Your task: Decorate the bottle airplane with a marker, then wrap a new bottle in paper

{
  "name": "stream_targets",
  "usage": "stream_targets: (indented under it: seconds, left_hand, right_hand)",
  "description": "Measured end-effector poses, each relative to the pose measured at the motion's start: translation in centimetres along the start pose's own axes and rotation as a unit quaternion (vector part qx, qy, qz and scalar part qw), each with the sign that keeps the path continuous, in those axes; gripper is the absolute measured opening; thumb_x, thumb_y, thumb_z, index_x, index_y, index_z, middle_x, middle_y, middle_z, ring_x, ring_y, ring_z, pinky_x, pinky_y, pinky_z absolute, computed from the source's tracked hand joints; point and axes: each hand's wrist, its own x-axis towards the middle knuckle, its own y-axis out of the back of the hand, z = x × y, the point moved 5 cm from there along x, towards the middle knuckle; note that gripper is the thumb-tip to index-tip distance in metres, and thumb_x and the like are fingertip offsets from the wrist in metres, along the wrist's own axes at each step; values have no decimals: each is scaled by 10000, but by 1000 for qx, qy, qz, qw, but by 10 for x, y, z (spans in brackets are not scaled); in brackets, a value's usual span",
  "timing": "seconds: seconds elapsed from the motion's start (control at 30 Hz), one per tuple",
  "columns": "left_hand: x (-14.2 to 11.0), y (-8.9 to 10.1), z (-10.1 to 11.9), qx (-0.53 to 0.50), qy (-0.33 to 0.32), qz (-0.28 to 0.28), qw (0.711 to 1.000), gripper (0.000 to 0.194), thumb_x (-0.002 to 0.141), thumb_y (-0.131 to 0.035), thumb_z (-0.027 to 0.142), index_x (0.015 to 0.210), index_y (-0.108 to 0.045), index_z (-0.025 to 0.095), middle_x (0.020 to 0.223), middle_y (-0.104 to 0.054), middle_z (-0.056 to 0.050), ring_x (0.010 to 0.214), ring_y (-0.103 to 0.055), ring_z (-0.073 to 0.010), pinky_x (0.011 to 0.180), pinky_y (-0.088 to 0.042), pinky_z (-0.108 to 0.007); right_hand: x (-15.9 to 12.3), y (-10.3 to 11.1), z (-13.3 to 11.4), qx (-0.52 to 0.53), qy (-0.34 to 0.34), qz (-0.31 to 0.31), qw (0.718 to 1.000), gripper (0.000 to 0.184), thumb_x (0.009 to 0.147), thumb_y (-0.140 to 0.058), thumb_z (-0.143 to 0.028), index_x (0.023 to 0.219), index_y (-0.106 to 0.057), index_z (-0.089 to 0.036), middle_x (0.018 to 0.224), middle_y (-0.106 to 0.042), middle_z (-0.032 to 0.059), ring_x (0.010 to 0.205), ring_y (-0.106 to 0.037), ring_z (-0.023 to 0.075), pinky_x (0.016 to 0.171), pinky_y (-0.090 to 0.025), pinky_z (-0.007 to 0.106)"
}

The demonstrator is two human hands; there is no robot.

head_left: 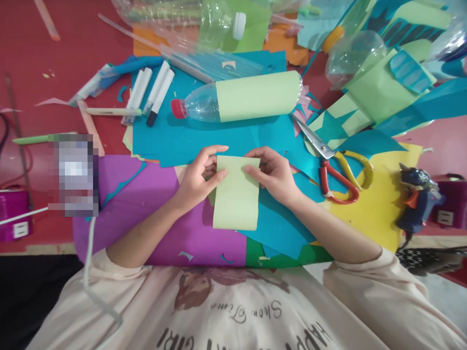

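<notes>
A pale green piece of paper [236, 199] is held up between my two hands, its lower edge curling a little. My left hand [206, 172] pinches its upper left side, thumb in front and fingers behind. On the upper right side, my right hand [272, 172] grips it the same way; its fingertips are partly hidden behind the sheet. Just beyond lies a clear plastic bottle [202, 104] on its side, with a red cap and a pale green paper wrap [259, 95]. To the right rest scissors [330, 155] with one red and one yellow handle loop, blades apart.
Blue paper sheets [171, 141], a purple sheet [146, 194] and a yellow sheet [365, 214] cover the table. Markers [160, 92] lie at the left, beside a phone [76, 175] with a cable. A glue gun [418, 194] sits far right. More bottles [353, 56] lie at the back.
</notes>
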Motion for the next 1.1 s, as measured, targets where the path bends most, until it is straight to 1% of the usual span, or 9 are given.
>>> stream_targets:
  seconds: [0.1,0.2,0.3,0.43,0.6,0.73,1.0,1.1]
  left_hand:
    - [0,1,0,4,5,15,1000,325,866,-648,371,1150,-562,239,988,-695,-41,898,-695,-157,708,-565,-215]
    - [0,2,-1,15,7,30,999,312,864,-643,387,1121,-576,225,1014,-691,-51,886,-687,-155,710,-564,-222]
    - [0,3,-1,20,1,36,999,306,866,-640,388,1111,-580,216,1007,-695,-51,871,-687,-150,705,-562,-217]
    - [0,4,1,18,-3,40,999,278,863,-644,362,1085,-591,204,971,-709,-45,847,-697,-138,671,-556,-185]
    - [-1,3,4,16,2,45,999,230,857,-645,296,1059,-609,192,923,-718,-28,818,-701,-116,650,-545,-147]
    - [-1,3,6,14,2,47,999,211,854,-647,277,1044,-623,188,886,-721,-20,777,-696,-101,631,-539,-133]
    - [-1,4,7,36,-17,48,998,226,881,-641,342,1039,-629,179,821,-715,-11,697,-675,-87,602,-533,-131]
    - [-1,4,7,46,-19,45,998,245,891,-633,369,1041,-626,175,837,-721,-18,708,-683,-93,605,-539,-136]
  right_hand:
    - [-1,-1,-1,-4,8,-2,1000,430,741,-708,-569,923,-558,-210,711,-544,-41,476,-432,44,421,-407,196]
    - [-2,-1,0,-11,7,-15,1000,453,744,-709,-564,996,-557,-221,786,-556,-27,462,-406,34,393,-369,194]
    - [-2,0,1,-20,9,-24,999,443,769,-690,-547,1032,-550,-219,844,-567,-13,480,-426,37,407,-387,198]
    - [-1,1,0,-14,18,-16,1000,407,784,-678,-538,990,-562,-207,806,-563,-22,488,-431,34,429,-414,190]
    - [-1,1,-1,9,13,2,1000,414,737,-731,-532,931,-586,-195,754,-567,-40,445,-399,9,391,-377,165]
    - [-1,1,-2,21,10,2,1000,403,729,-741,-522,909,-593,-193,733,-585,-43,426,-390,4,370,-357,161]
    - [-1,1,-1,13,1,3,1000,409,729,-732,-533,906,-590,-192,718,-588,-42,407,-396,5,325,-301,156]
    - [-1,1,-1,8,4,1,1000,407,742,-716,-544,903,-586,-194,701,-579,-45,399,-385,9,319,-293,160]
